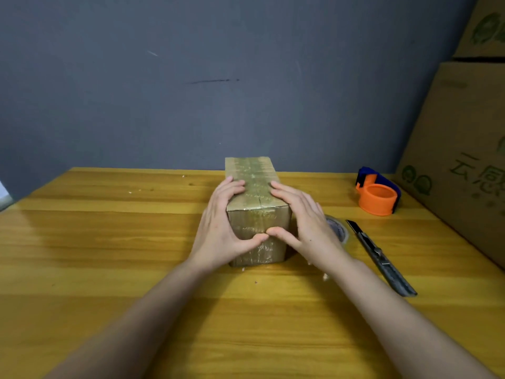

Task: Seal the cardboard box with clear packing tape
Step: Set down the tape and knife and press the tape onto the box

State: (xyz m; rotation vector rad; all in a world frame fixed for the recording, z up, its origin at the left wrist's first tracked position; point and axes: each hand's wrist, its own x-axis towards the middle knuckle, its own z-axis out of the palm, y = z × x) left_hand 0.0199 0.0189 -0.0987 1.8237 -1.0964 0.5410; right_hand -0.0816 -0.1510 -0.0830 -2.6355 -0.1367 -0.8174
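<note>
I find the cardboard box (255, 212) mid-table, long axis running away from me, both hands equally near. Left hand (226, 228) and right hand (303, 222) press flat, fingers spread, thumbs apparently smoothing tape on its near face; neither grips it

Your picture is a bit dim and soft, with warm light from above. The yellow bench (109, 242) shines a little on your left. The cardboard box (257, 214) throws a dark shadow on its right side, and its tape glints. The wide lens bends the bench edges and stretches your arms near the bottom. The gray wall (191, 77) looks grainy.
</note>
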